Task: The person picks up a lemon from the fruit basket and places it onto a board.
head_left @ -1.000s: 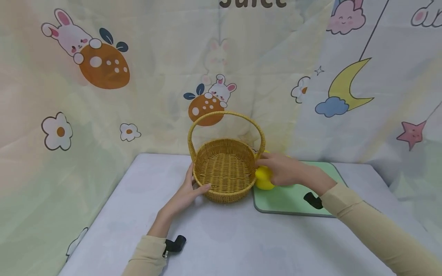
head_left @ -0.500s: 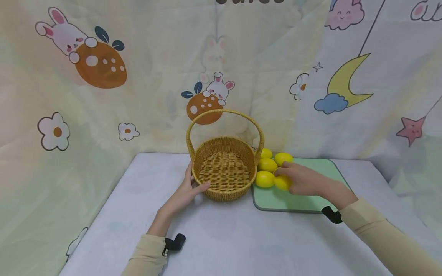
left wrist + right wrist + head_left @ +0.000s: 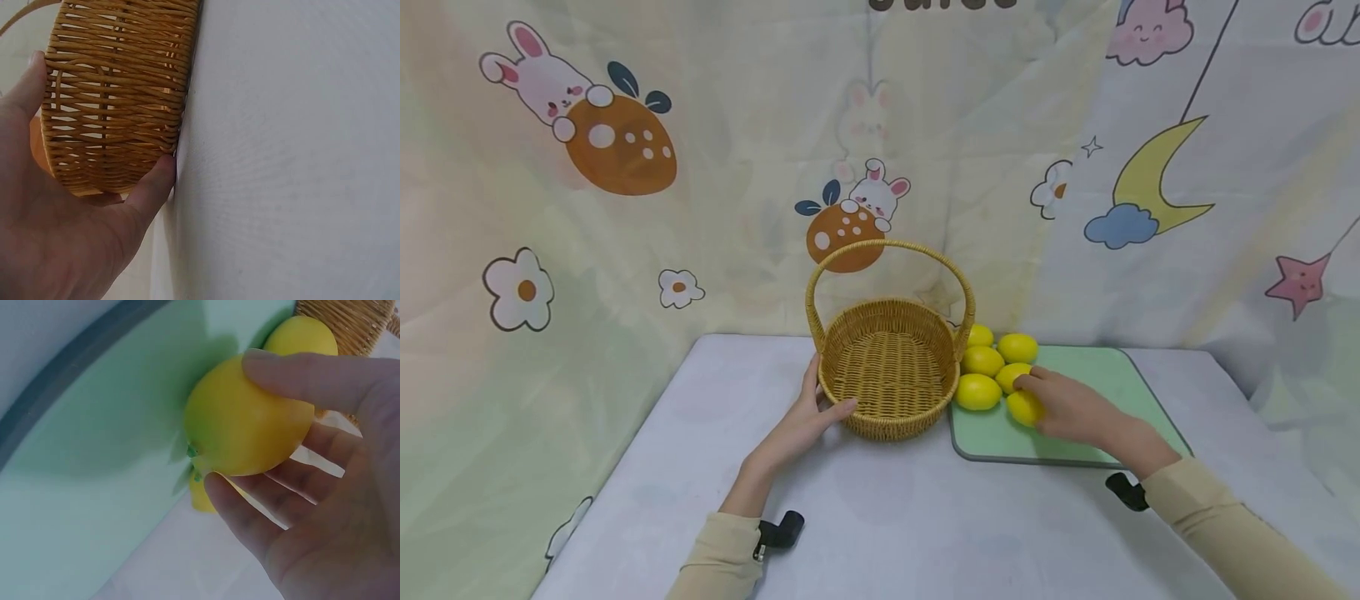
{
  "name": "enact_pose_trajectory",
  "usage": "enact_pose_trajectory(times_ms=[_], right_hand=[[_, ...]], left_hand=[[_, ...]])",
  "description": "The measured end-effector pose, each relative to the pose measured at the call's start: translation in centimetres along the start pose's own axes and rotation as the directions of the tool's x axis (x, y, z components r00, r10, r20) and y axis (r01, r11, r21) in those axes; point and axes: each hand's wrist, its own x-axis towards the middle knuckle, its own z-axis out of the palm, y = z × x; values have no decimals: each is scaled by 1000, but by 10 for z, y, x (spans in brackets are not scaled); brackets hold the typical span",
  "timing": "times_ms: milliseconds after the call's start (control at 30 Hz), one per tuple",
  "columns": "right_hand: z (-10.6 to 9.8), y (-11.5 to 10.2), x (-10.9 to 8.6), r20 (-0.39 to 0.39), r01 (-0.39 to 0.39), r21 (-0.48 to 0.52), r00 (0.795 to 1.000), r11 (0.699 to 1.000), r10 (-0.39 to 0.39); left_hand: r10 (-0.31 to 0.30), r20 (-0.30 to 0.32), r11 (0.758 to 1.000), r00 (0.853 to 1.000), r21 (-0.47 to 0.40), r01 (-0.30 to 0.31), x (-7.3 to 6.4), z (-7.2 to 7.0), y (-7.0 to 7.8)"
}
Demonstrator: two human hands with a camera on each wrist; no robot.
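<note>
A wicker basket (image 3: 891, 429) with a tall hoop handle stands upright on the table. My left hand (image 3: 801, 425) holds its left side, thumb over the rim; in the left wrist view the fingers (image 3: 153, 187) lie against the woven wall near the base. To the basket's right, my right hand (image 3: 1071, 408) holds a yellow lemon (image 3: 1024, 408) between thumb and fingers, low over the green board (image 3: 1075, 450). In the right wrist view this lemon (image 3: 244, 425) shows a greenish tip. Several other lemons (image 3: 978, 392) sit close together between the hand and basket.
The green board has a grey edge and lies right of the basket on a white-covered table (image 3: 880, 525). A printed cloth backdrop (image 3: 737, 167) rises directly behind the table. One lemon (image 3: 1018, 348) is at the back of the group.
My right hand has moved from beside the basket rim rightward and nearer me, uncovering several lemons. It now holds the front lemon, slightly nearer me than half a second ago. My left hand stays put.
</note>
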Motion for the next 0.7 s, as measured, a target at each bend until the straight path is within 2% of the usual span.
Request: enact_pose_trajectory(times_ms=[200, 433, 667, 700], right_hand=[[4, -1, -2, -45, 6, -12, 999, 1000, -7], [3, -1, -4, -43, -7, -10, 999, 1000, 7], [1, -2, -5, -55, -13, -11, 998, 1000, 12], [1, -2, -6, -59, -9, -12, 998, 1000, 9]], left_hand=[[-14, -25, 1000, 1000, 4, 14, -1, 1, 0], [-25, -16, 1000, 1000, 6, 25, -2, 0, 2], [-74, 28, 997, 997, 0, 74, -16, -2, 34], [-73, 30, 997, 997, 3, 73, -17, -2, 35]])
